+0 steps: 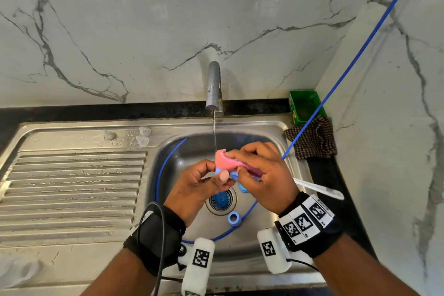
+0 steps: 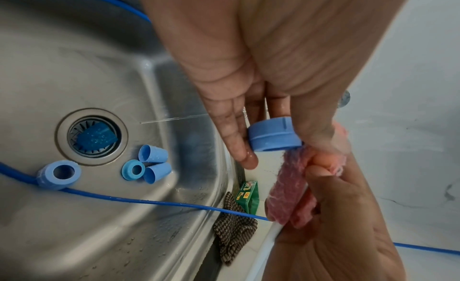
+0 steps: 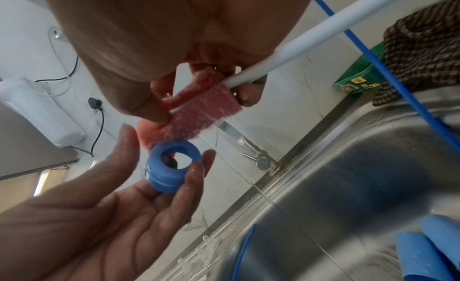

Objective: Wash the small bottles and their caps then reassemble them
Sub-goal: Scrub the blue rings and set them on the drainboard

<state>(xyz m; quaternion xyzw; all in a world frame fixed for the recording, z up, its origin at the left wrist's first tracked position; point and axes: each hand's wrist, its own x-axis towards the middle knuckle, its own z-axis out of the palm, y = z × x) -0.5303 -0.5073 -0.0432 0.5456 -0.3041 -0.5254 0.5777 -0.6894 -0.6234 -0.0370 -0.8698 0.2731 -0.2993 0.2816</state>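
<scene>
Over the stainless steel sink basin [image 1: 262, 149], thin stream of water [image 1: 213, 132] running from the chrome tap [image 1: 213, 86].

Left hand [image 1: 199, 187]: pinching a blue plastic ring-shaped bottle cap [image 2: 273, 135] between thumb and fingertips [image 2: 239, 139], open end turned toward the other hand; hole through its centre plain in the right wrist view.

Right hand [image 1: 262, 175]: clamped round the pink sponge head [image 1: 225, 160] of a white-handled bottle brush [image 1: 319, 188], sponge folded under the fingers and touching the cap's rim, just beneath the stream.

On the basin floor near the round drain strainer [image 2: 92, 135]:
- a blue piece sitting in the strainer itself, exact kind not discernible
- second blue ring cap [image 2: 59, 174] against the thin blue hose [image 2: 154, 201]
- smaller blue ring [image 2: 133, 169] touching two blue cone-shaped covers [image 2: 153, 153], lying on their sides together.

On the wet drainboard ledge behind: several small clear pieces [image 1: 143, 136], too blurred to identify.

On the dark worktop right of the sink: green soap box [image 1: 306, 106] in the corner, brown checked cloth [image 1: 312, 140] just in front of it.
</scene>
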